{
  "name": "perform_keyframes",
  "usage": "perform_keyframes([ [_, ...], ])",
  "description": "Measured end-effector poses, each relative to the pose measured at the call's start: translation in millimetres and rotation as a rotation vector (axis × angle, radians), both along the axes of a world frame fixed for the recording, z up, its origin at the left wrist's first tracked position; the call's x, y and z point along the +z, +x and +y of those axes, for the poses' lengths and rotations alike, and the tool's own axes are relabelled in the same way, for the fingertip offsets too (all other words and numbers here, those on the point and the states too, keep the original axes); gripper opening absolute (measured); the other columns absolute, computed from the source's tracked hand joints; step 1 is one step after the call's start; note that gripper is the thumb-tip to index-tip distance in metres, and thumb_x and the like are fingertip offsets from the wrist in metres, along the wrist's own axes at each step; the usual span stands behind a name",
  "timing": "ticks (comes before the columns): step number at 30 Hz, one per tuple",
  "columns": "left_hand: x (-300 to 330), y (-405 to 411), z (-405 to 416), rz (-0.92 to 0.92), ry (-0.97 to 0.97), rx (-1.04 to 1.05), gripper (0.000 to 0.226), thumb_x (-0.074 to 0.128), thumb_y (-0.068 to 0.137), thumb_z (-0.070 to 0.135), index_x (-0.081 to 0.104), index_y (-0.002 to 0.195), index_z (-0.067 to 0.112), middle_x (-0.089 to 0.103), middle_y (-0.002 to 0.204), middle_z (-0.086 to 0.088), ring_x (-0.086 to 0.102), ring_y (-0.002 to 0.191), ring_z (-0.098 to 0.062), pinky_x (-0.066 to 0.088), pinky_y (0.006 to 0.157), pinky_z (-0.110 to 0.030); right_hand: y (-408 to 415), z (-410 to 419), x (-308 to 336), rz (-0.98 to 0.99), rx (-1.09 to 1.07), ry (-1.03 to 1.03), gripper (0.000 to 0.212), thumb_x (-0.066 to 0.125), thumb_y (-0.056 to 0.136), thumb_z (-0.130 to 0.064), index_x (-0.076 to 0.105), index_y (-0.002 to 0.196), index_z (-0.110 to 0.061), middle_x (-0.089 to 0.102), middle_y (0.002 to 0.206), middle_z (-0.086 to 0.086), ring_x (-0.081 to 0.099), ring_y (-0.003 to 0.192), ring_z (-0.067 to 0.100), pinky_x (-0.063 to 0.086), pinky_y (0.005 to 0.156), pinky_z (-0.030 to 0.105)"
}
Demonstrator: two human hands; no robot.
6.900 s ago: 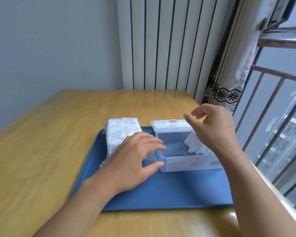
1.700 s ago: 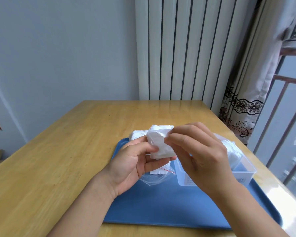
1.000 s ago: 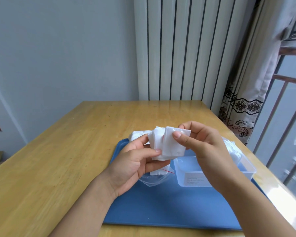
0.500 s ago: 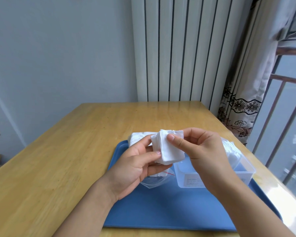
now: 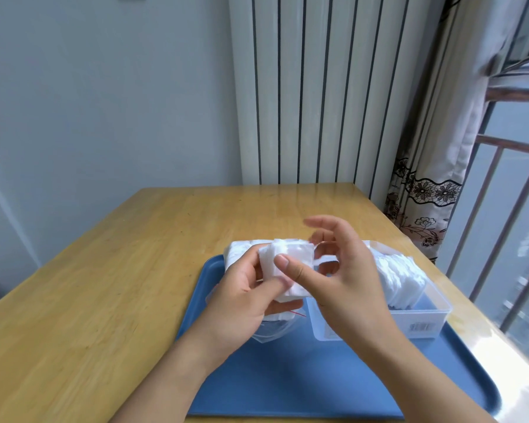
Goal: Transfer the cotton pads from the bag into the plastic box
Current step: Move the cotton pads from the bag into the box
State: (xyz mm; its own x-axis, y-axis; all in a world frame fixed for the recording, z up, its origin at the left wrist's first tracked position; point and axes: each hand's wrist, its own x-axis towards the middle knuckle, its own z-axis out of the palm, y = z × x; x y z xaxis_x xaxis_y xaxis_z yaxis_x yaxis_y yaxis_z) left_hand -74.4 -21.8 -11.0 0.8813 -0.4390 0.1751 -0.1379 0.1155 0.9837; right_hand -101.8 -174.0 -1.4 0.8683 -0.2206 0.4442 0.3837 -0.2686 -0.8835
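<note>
- Change noted: half a second ago the right hand (image 5: 342, 279) had thumb and fingers closed round the small stack of cotton pads (image 5: 289, 265); now its fingers are spread and lifted at frame centre, and only the thumb presses on the face of the stack.
- The left hand (image 5: 245, 303) grips the same stack from the left and below, thumb against its near face, as it did a second ago.
- The stack is held in the air at frame centre, above the left edge of the plastic box (image 5: 425, 319) and above the mouth of the bag (image 5: 272, 331).
- Judgement: the right hand appears to be re-gripping or squaring the stack before lowering it into the box; this batch is not yet placed.
- Box: clear, open, standing right of centre on the blue tray (image 5: 287, 389). A leaning row of pads fills its right part; the left part looks free, though the right hand hides much of it.
- Bag: clear plastic with a red line near its mouth, lying on the tray under the left hand. More white pads show behind that hand at the bag's far end.
- Judgement: the task is part done, with several batches left.
- The tray rests on the wooden desk (image 5: 104, 300).
</note>
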Motion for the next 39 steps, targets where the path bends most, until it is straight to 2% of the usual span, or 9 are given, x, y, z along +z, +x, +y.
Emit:
perform_keyframes([
  [4,6.0,-9.9,-1.1,-0.054,0.012,-0.106,0.025,0.046,0.102,0.018,0.056,0.124,0.014,0.076,0.104,-0.001,0.073,0.095,-0.017,0.06,0.076,-0.033,-4.4,8.9,-6.8,-0.012,0.114,-0.15,0.079,0.055,0.082,-0.07,0.026,0.15,-0.042,0.041,0.144,-0.021,0.034,0.138,-0.007,0.036,0.103,0.013],
  [7,6.9,-17.9,-4.0,-0.144,0.156,-0.173,0.039,0.041,0.093,0.026,0.047,0.131,0.022,0.068,0.081,0.01,0.064,0.07,-0.008,0.054,0.063,-0.028,-9.3,13.0,-4.4,0.009,0.257,-0.118,0.069,0.047,0.092,-0.064,0.02,0.152,-0.043,0.04,0.144,-0.019,0.046,0.129,-0.007,0.053,0.079,0.013],
  [9,3.4,-15.6,-6.0,-0.136,0.167,-0.158,0.04,0.046,0.092,0.026,0.044,0.132,0.027,0.063,0.077,0.001,0.057,0.062,-0.013,0.046,0.055,-0.028,-12.5,13.3,0.9,0.06,0.358,-0.006,0.067,0.051,0.089,-0.062,0.026,0.149,-0.046,0.041,0.142,-0.022,0.069,0.1,0.004,0.056,0.058,0.02],
  [14,-5.5,-9.6,-6.1,-0.207,0.204,-0.01,0.04,0.07,0.088,0.019,0.052,0.122,0.033,0.066,0.091,0.001,0.061,0.069,-0.011,0.048,0.057,-0.023,-10.6,-1.7,6.3,-0.247,0.12,-0.291,0.066,0.06,0.09,-0.051,0.041,0.149,-0.03,0.047,0.146,-0.014,0.044,0.139,0.011,0.043,0.108,0.03],
  [21,-2.9,1.2,3.9,-0.27,0.064,0.133,0.037,0.077,0.072,0.021,0.061,0.104,0.027,0.074,0.094,-0.006,0.068,0.074,-0.019,0.056,0.062,-0.035,-6.9,-14.5,3.4,-0.057,0.328,-0.559,0.086,0.074,0.081,-0.056,0.034,0.153,-0.031,0.049,0.141,-0.017,0.045,0.136,0.005,0.04,0.11,0.028],
  [26,-2.0,-0.9,1.8,-0.288,0.093,0.177,0.05,0.077,0.071,0.012,0.054,0.113,0.027,0.076,0.099,-0.005,0.069,0.07,-0.023,0.054,0.06,-0.03,2.3,-38.8,16.7,0.032,0.311,-0.375,0.036,0.084,0.08,-0.03,0.073,0.113,-0.021,0.074,0.101,-0.001,0.07,0.091,0.018,0.059,0.079,0.043],
  [29,-4.3,-3.3,-0.6,-0.39,0.167,0.219,0.058,0.08,0.072,0.024,0.052,0.122,0.034,0.07,0.108,0.007,0.064,0.068,-0.017,0.053,0.058,-0.03,5.8,-52.6,21.9,0.129,0.272,-0.225,0.016,0.081,0.084,-0.024,0.077,0.091,-0.01,0.076,0.083,0.012,0.06,0.065,0.015,0.046,0.059,0.028],
  [34,-5.7,-1.6,0.5,-0.754,0.355,0.395,0.04,0.078,0.076,0.03,0.062,0.112,0.031,0.062,0.106,0.016,0.05,0.068,-0.02,0.038,0.054,-0.015,13.5,-82.7,19.2,0.301,-0.256,-0.372,0.046,0.075,0.077,-0.039,0.063,0.07,0.005,0.036,0.056,0.004,0.03,0.052,0.016,0.023,0.055,0.03],
  [39,-7.2,0.0,1.2,-0.828,0.383,0.398,0.036,0.079,0.075,0.025,0.065,0.108,0.032,0.063,0.097,0.012,0.047,0.069,-0.019,0.037,0.056,-0.016,22.0,-82.7,6.2,0.451,-0.448,-0.679,0.045,0.073,0.068,-0.037,0.038,0.049,-0.016,0.031,0.049,0.002,0.028,0.053,0.023,0.023,0.05,0.029],
])
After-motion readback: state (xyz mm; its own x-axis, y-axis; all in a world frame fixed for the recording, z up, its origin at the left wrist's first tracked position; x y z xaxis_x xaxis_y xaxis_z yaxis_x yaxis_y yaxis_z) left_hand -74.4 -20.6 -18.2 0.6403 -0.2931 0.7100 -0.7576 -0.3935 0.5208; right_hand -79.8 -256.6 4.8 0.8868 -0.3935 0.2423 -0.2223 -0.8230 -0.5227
